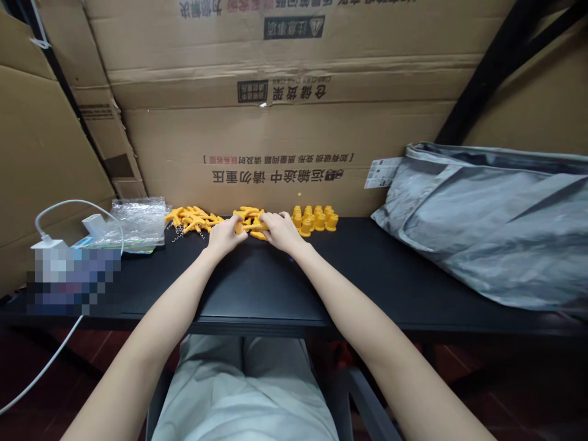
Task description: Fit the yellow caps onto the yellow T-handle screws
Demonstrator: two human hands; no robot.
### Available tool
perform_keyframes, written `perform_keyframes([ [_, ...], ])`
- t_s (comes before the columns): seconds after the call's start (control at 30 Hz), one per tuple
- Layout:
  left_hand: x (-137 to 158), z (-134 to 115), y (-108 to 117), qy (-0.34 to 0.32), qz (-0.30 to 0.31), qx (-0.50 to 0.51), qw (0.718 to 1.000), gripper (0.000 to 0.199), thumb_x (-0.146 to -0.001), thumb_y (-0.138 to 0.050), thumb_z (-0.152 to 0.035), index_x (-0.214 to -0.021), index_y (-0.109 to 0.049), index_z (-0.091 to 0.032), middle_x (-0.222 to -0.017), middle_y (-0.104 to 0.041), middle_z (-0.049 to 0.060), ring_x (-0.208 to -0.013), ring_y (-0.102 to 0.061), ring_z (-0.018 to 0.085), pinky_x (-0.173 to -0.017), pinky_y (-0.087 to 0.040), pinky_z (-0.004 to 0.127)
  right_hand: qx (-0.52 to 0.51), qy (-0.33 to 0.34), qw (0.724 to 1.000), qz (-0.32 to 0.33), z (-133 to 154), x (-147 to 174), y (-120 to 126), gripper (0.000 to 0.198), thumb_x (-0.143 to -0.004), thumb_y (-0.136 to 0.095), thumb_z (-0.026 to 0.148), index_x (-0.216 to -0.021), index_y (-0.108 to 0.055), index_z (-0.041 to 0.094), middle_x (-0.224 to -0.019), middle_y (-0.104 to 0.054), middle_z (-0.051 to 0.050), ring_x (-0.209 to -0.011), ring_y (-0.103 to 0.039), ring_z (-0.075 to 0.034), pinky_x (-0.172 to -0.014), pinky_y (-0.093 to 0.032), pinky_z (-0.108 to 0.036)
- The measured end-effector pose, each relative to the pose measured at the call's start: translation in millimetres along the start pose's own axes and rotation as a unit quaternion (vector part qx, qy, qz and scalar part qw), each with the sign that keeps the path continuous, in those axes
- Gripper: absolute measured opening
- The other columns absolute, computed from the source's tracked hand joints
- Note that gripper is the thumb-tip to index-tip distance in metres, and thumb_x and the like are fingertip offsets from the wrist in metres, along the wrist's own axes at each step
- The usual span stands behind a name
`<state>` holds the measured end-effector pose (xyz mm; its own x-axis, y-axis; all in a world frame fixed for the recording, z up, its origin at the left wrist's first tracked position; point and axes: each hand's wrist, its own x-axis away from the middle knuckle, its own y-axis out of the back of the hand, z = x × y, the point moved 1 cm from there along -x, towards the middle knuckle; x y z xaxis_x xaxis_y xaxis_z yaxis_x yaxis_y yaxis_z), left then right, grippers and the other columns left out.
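Both of my hands reach to the back of the black table. My left hand [225, 237] closes on one end of an orange-yellow plastic piece [252, 227], whose exact kind I cannot make out. At the piece's other end, the fingers of my right hand [283, 231] are closed on it too. More yellow parts [248, 211] lie just behind my hands. Left of them spreads a loose heap of branching orange-yellow pieces [193, 218], with thin chains beside it. Several yellow cup-shaped parts [319, 219] stand upright in rows to the right of my right hand.
Cardboard [285, 131] walls the back of the table [261, 282]. A large grey bag [487, 226] fills the right side. At left lie clear plastic wrap [138, 223], a white charger [50, 251] with a cable, and a blurred-out item [78, 282].
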<state>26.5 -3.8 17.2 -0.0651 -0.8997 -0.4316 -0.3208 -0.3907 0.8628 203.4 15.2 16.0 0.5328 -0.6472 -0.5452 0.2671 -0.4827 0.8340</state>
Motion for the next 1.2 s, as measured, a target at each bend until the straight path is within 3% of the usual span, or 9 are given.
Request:
perform_keyframes([
  [0.27,0.3,1.2,-0.3,-0.011,0.001,-0.011,1.000,0.039,-0.077,-0.055,-0.033,-0.115,-0.058,-0.026,-0.102,-0.070,0.005,-0.093,-0.065,0.024,-0.076,-0.046,0.029,-0.030,-0.007,0.997,0.065,0.4,1.0,-4.5,0.019,-0.090,-0.048,0.021,-0.106,-0.059,0.018,-0.112,-0.066,-0.013,-0.107,-0.057,-0.026,-0.096,-0.028,-0.049],
  [0.57,0.8,0.6,-1.0,-0.009,0.005,-0.007,1.000,0.038,-0.078,-0.055,-0.032,-0.116,-0.056,-0.028,-0.103,-0.070,0.004,-0.091,-0.065,0.023,-0.075,-0.046,0.029,-0.020,-0.007,1.000,0.019,-1.6,-0.2,-3.7,0.012,-0.086,-0.056,0.022,-0.097,-0.058,0.018,-0.102,-0.068,-0.012,-0.098,-0.060,-0.026,-0.094,-0.028,-0.045],
  [0.9,0.3,0.4,2.3,0.009,0.006,0.007,1.000,0.036,-0.075,-0.057,-0.032,-0.111,-0.057,-0.026,-0.095,-0.071,0.004,-0.088,-0.066,0.023,-0.072,-0.045,0.028,-0.003,0.014,1.000,-0.017,4.5,-1.2,-0.3,0.012,-0.089,-0.049,0.017,-0.099,-0.055,0.018,-0.103,-0.066,-0.012,-0.097,-0.057,-0.025,-0.085,-0.029,-0.037],
  [1.2,-0.3,3.5,-1.6,-0.023,-0.011,-0.029,0.999,0.037,-0.078,-0.056,-0.031,-0.114,-0.056,-0.025,-0.107,-0.069,0.007,-0.094,-0.065,0.024,-0.076,-0.045,0.029,-0.040,-0.018,0.996,0.076,-0.1,0.0,-6.6,0.021,-0.091,-0.047,0.014,-0.110,-0.056,0.017,-0.115,-0.064,-0.013,-0.107,-0.056,-0.025,-0.080,-0.033,-0.036],
])
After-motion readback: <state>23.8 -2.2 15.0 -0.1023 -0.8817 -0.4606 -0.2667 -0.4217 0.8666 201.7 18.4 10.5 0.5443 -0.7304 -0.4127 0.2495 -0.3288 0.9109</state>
